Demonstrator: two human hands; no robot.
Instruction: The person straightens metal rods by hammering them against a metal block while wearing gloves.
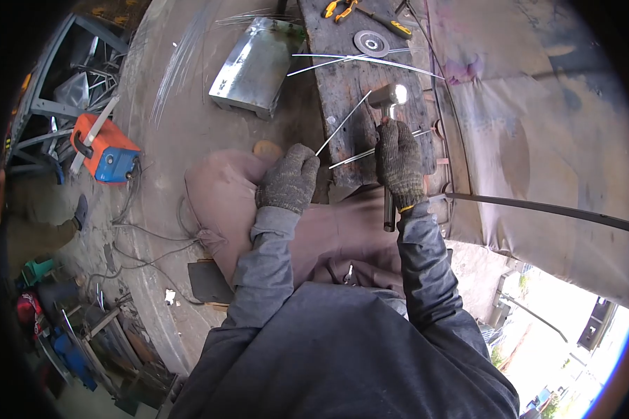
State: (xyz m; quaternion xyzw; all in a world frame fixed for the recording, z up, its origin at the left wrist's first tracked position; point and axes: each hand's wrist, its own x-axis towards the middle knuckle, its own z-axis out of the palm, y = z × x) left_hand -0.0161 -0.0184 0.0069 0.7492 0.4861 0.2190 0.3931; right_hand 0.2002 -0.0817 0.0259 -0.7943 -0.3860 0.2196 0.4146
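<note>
My left hand (288, 179), in a dark knitted glove, is closed around one end of a thin metal rod (344, 123). The rod slants up and away, its far end close to the hammer head. My gloved right hand (400, 157) grips a hammer (389, 215) by the handle, the shiny head (388, 98) above my fist and the handle's end below it. Beneath the hammer is a worn wooden bench (342, 91). Another thin rod (353, 159) lies on the bench, partly hidden behind my right hand. Farther up, several thin rods (360, 58) cross each other.
A grinding disc (372, 43), yellow-handled pliers (340, 9) and a yellow-and-black-handled tool (391, 22) lie on the bench's far part. Left of it stands a shiny metal box (257, 66). An orange-and-blue machine (106, 150) with cables sits near a person's foot (81, 211).
</note>
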